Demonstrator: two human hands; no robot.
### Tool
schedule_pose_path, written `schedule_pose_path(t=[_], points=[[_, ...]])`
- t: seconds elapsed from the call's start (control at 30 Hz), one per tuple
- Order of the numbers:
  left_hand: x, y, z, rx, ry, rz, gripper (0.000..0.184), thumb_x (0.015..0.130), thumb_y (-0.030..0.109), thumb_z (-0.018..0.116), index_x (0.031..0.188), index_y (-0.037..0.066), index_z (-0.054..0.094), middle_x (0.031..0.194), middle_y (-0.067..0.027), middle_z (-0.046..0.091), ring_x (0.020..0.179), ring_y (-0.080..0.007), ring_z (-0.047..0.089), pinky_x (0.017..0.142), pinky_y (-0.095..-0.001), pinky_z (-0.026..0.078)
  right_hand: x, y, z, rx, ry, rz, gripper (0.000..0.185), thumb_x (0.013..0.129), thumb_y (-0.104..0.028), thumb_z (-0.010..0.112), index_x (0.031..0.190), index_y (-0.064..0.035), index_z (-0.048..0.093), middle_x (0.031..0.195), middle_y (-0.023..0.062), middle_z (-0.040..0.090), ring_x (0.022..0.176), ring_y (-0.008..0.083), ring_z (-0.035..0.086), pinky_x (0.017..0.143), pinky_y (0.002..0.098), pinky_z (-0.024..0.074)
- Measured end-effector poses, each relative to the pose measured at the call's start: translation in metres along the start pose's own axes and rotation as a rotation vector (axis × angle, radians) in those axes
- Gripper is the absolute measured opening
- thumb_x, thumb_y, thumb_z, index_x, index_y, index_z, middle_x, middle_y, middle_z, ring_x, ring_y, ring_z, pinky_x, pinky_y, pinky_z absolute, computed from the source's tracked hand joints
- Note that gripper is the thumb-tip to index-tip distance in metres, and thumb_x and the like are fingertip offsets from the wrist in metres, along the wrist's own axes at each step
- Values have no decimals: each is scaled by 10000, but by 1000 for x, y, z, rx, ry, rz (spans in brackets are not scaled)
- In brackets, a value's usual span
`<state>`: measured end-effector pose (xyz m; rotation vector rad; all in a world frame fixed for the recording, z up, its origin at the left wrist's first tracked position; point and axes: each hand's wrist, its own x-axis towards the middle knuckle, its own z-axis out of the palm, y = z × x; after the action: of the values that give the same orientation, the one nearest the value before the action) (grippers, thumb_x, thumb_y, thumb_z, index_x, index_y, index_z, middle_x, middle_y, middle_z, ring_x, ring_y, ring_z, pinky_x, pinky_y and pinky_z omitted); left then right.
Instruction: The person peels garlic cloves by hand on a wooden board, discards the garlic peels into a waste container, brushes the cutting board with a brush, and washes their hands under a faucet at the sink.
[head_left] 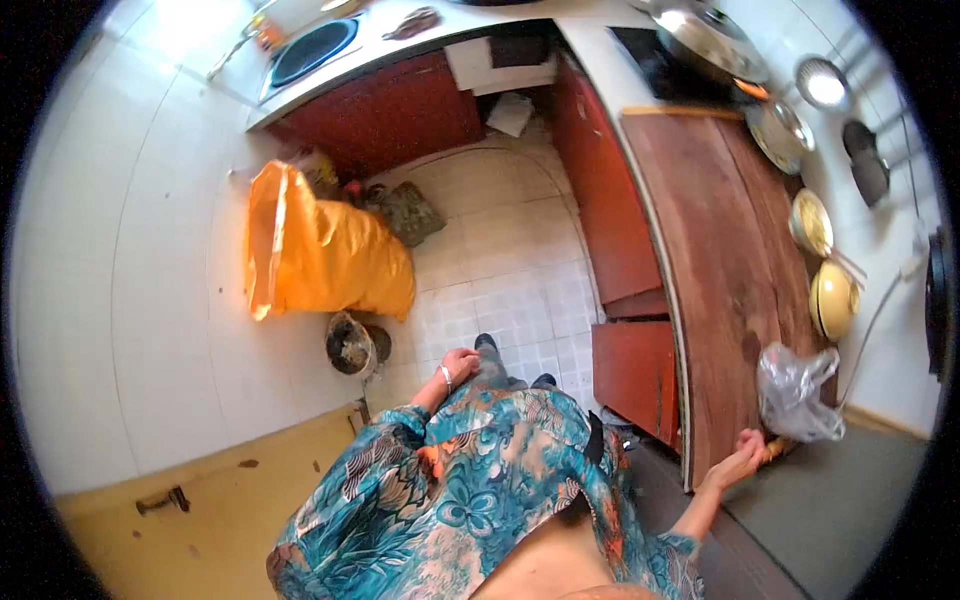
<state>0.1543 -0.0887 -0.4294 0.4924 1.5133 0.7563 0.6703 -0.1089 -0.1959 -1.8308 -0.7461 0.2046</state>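
My left hand (460, 366) hangs low near my leg, a light bracelet on its wrist; its fingers look loosely curled and what they hold, if anything, cannot be made out. At the near end of the brown wooden board (712, 260), my right hand (742, 458) is beside a clear plastic bag (797, 390). Its fingers are bent close together near a small orange-brown item (776, 449); whether they touch it is unclear.
An orange sack (330, 255) and a bucket (351, 345) stand on the floor at left. A red cabinet door (636, 378) juts out by the counter. Bowls (833, 300) and a lidded pan (708, 42) line the right side.
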Motion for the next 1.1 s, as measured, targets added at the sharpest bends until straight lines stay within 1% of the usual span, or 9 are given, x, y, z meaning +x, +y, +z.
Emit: schedule_pose_path(t=[0.2,0.6,0.67,0.73,0.8,0.93,1.0,1.07,1.1], points=[[-11,15,-4,-225,-16,-37,157,805,85,554,920,-20,569,696,-61,568,535,-138,525,451,-244,420,-52,-10,82,213,-429,184,201,897,-205,467,939,-26,549,767,48,573,748,139,528,731,286,415],[-67,-52,-126,-460,337,-122,219,842,128,523,1025,18,569,806,-101,629,644,-187,621,490,-251,466,-134,-150,262,172,-1098,-70,215,872,-199,447,779,-26,533,658,41,552,619,123,527,626,262,428],[-81,-82,-135,-276,353,-21,212,843,184,543,981,43,621,834,-101,657,727,-195,637,578,-298,503,-145,-189,280,124,-1171,-13,235,865,-212,447,755,-21,528,650,48,552,601,130,529,614,269,439],[-79,-140,-141,420,395,78,236,834,274,558,906,81,672,823,-94,671,788,-179,637,682,-325,505,-151,-204,299,101,-1238,-15,253,860,-220,445,732,-17,523,645,54,555,593,135,536,608,273,451],[-74,-196,-150,50,344,1,281,817,357,562,859,110,687,834,-97,669,811,-190,638,737,-324,489,-158,-208,322,108,-1292,-63,268,855,-225,442,710,-13,517,642,61,559,597,139,547,607,272,464],[-77,-151,-156,-10,403,-165,279,800,373,569,848,128,694,845,-116,662,793,-240,633,726,-340,488,-152,-209,352,72,-1288,56,200,854,-165,444,724,-43,534,671,36,570,610,101,530,585,225,441],[-60,-120,-164,221,384,-88,279,791,381,572,842,137,698,850,-126,659,784,-265,630,720,-348,488,-148,-212,365,108,-1243,80,89,828,-55,462,842,-31,546,708,39,567,638,104,542,598,230,457],[-30,-88,-177,852,356,248,263,771,353,576,769,119,696,749,-132,649,712,-266,623,657,-372,490,-143,-221,379,160,-1159,71,131,811,-1,466,912,-26,546,738,46,570,651,107,547,604,238,467],[-17,-71,-180,683,365,154,236,796,314,557,826,107,667,763,-131,647,695,-252,624,636,-357,494,-131,-220,389,121,-1143,143,219,789,31,487,1005,8,511,782,70,566,649,119,562,602,249,496]])
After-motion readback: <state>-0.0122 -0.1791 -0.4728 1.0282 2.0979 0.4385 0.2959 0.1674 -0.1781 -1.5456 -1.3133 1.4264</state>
